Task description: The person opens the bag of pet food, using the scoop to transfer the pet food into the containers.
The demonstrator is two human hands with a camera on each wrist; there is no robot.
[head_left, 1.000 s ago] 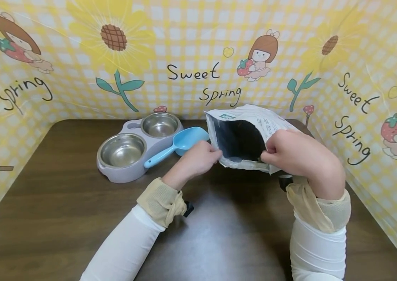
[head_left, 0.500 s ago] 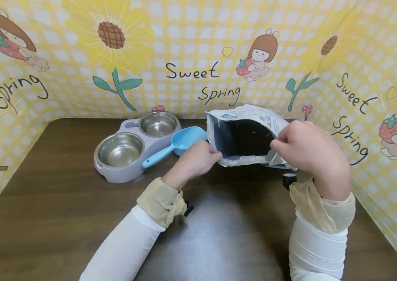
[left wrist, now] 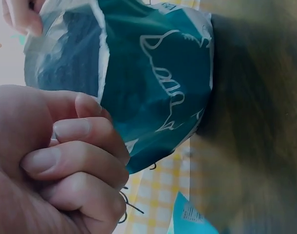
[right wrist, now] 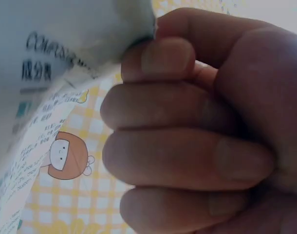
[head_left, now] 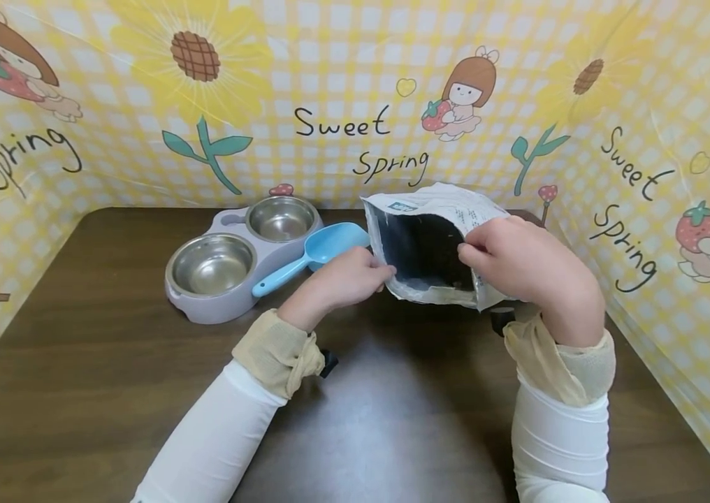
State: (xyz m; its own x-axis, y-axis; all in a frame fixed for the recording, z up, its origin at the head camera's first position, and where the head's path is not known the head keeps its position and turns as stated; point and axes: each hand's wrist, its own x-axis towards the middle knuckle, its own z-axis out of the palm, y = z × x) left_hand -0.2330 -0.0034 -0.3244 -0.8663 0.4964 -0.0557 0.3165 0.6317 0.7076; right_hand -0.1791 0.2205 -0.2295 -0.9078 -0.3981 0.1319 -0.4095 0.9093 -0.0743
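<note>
A white and teal bag (head_left: 439,198) lies on its side with its mouth facing me, wide and dark inside. At the mouth's left corner my left hand (head_left: 347,281) pinches the rim between thumb and forefinger. My right hand (head_left: 525,265) grips the opposite corner, its other fingers curled in the right wrist view. Printing shows on the bag (right wrist: 22,107) there. In the left wrist view, a white cat outline marks the teal side of the bag (left wrist: 153,73). A light blue scoop (head_left: 335,243) lies just behind my left hand, its handle pointing left.
Left of the scoop stands a pale lilac double feeder (head_left: 219,307) with two metal bowls, a front bowl (head_left: 213,265) and a back bowl (head_left: 282,220). A yellow checked cloth (head_left: 342,63) surrounds the dark wooden table (head_left: 78,363) at the back and sides.
My right hand pulled its corner of the bag to the right, then came back left, so the mouth widened and narrowed again. My left hand keeps its pinch. Feeder and scoop stay put.
</note>
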